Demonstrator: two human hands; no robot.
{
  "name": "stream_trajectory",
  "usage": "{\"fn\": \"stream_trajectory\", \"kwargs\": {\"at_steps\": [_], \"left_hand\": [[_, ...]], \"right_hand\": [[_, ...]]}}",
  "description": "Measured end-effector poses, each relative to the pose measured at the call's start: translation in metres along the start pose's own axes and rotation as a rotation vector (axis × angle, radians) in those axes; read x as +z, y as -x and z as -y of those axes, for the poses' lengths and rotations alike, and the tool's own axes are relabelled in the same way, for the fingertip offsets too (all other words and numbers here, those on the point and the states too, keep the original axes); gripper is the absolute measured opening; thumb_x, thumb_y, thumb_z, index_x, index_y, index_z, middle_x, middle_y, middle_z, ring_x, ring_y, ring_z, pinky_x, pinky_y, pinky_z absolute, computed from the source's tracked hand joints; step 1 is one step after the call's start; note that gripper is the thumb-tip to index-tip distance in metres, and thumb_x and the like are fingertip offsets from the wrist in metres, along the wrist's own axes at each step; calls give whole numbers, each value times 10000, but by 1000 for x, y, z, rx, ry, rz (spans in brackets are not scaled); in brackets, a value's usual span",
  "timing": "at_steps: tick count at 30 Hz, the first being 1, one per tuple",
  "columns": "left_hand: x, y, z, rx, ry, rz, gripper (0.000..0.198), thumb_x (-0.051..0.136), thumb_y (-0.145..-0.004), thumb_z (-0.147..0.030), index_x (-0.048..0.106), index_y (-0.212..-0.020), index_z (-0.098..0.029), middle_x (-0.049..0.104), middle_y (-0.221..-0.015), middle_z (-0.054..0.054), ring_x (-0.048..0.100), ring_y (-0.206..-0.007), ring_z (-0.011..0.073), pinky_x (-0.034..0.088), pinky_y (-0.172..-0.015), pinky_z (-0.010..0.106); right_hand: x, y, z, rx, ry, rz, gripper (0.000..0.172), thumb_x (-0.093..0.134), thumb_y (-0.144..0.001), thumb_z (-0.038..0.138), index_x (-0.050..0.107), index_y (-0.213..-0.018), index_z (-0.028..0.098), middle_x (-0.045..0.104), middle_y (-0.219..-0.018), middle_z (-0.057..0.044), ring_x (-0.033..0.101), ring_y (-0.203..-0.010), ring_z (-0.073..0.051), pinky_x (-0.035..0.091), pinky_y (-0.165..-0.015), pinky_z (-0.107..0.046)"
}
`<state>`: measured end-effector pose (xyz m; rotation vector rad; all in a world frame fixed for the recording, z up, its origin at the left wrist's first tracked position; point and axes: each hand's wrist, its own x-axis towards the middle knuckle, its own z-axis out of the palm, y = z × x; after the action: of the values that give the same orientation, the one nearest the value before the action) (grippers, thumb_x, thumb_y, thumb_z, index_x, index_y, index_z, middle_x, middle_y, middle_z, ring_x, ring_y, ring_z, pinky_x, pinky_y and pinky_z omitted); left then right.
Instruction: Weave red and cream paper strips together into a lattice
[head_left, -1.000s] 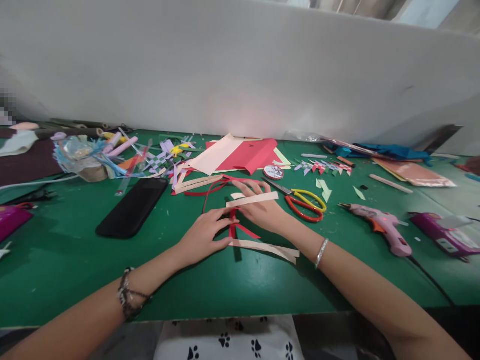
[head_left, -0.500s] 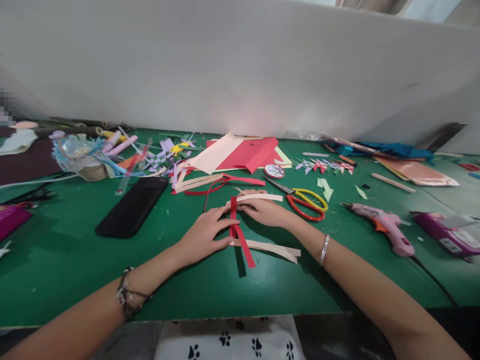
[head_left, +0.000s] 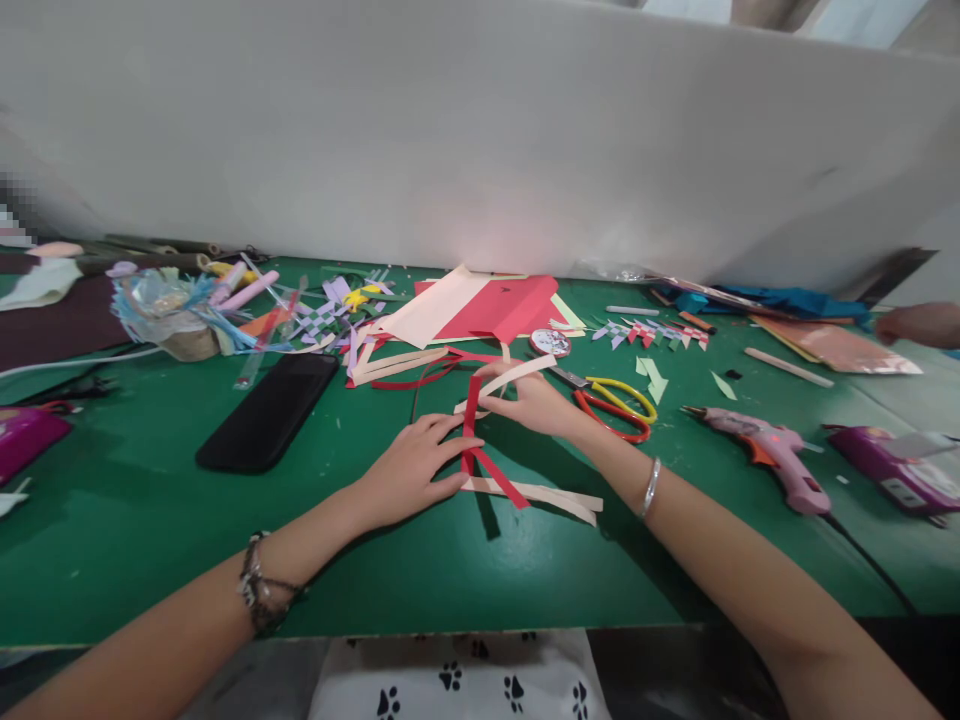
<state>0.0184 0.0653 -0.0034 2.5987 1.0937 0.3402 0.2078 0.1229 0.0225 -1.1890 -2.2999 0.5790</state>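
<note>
**Two hands working paper strips at the middle of the green table (head_left: 150,560)**

The left hand (head_left: 409,470) is lying flat, its fingers extended and gripping nothing. It is pressing down where the strips cross, apparently to stop the crossing from sliding. The right hand (head_left: 536,405) is pinching the cream strip (head_left: 517,375) in closed fingers and holding it raised off the table, across the upturned red strip (head_left: 471,410) — probably to keep both ends free. Two more cream strips (head_left: 555,495) are lying flat near the right wrist. The phone (head_left: 270,410) is lying well to the left and the scissors (head_left: 619,405) just beside the right hand, both clear of the strips.
</note>
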Motion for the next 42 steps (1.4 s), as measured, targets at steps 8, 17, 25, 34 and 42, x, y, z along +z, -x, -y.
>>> {"fn": "stream_trajectory", "kwargs": {"at_steps": [8,17,25,34,42], "left_hand": [[-1,0,-2,-1,-6,12,344,445,-849,-280,492,-1185,-225,448,-1265,82,343,-1179,268,335,-935,444],[-2,0,-2,9,-37,22,344,451,-854,-292,499,-1183,-206,471,-1251,79,363,-1154,260,342,-927,419],[-1,0,-2,-1,-67,15,357,461,-851,-322,500,-1184,-200,409,-1327,85,365,-1158,273,354,-920,438],[-2,0,-5,-39,-67,37,358,489,-835,-306,508,-1181,-216,351,-1349,108,344,-1185,295,322,-947,469],[0,3,-2,2,-1,-38,340,459,-850,-307,498,-1176,-217,364,-1306,108,333,-1204,274,319,-964,448]], "right_hand": [[-24,-17,25,19,323,64,134,604,-723,297,670,-793,204,489,-1156,-93,390,-1112,-268,221,-900,-461],[-26,-54,53,20,352,340,275,472,-810,338,634,-723,133,520,-617,7,409,-576,-87,246,-590,-237],[-19,-73,65,-36,406,284,171,536,-738,249,658,-779,136,621,-742,-50,482,-631,-114,287,-529,-211],[-23,-48,69,-7,-33,251,137,501,-661,104,612,-733,136,584,-627,15,492,-497,-67,357,-490,-191],[-29,-5,50,207,-345,21,73,505,-666,142,568,-703,150,564,-650,25,493,-529,-67,377,-526,-202]]}}
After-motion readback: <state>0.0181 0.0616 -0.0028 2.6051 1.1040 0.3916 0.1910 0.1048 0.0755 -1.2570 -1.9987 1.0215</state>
